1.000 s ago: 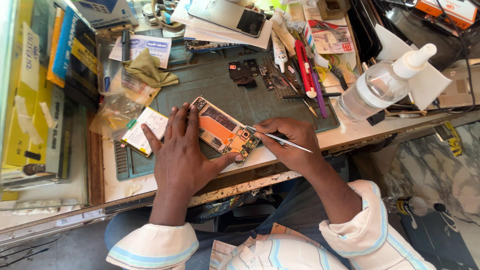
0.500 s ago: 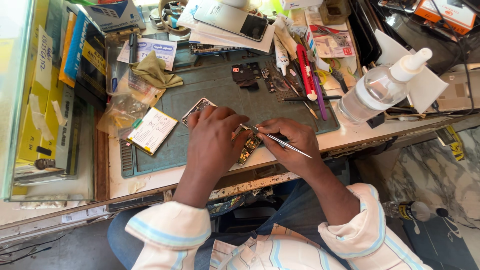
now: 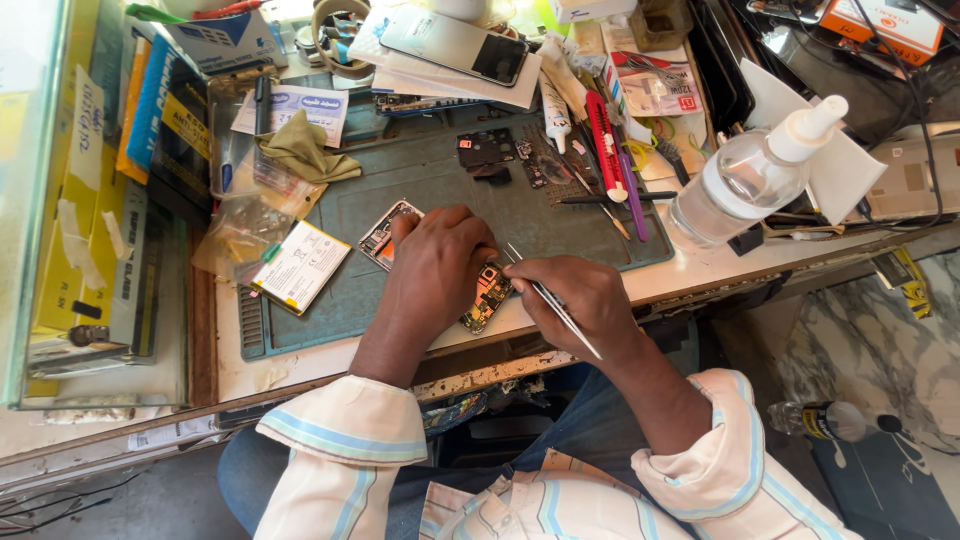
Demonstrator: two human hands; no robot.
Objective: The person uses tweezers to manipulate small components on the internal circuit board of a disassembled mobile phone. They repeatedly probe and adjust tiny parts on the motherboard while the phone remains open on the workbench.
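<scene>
While the left hand lies flat on the opened orange-backed phone, pinning it to the grey-green mat, the right hand pinches thin metal tweezers.

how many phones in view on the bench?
2. An opened phone lies on the green mat under the left hand, beside the right hand holding tweezers. A second phone rests on papers at the back. Clutter may hide more.
</scene>
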